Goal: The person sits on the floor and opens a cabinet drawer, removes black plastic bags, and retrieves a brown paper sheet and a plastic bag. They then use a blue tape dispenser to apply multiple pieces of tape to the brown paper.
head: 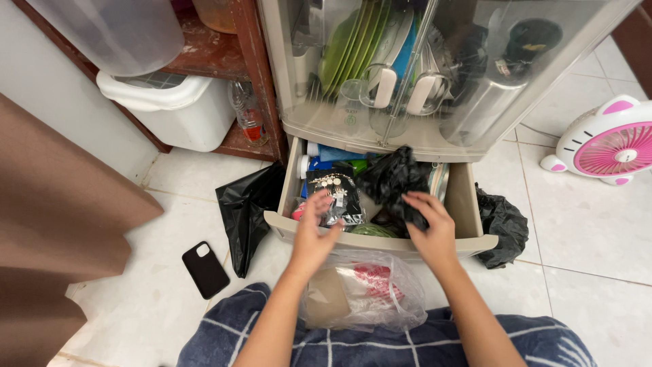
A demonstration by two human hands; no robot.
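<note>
1. While the drawer (468,204) at the frame's centre stands pulled out and crowded, we are midway through sorting its contents.
2. Our right hand (429,228) is clamped on a crumpled black bag (394,178) held just above the drawer.
3. Our left hand (314,234) hovers with fingers spread over a dark packet (334,194), not gripping.
4. A clear plastic bag (363,289) rests on our lap; another black bag (246,211) lies on the floor at left.
</note>
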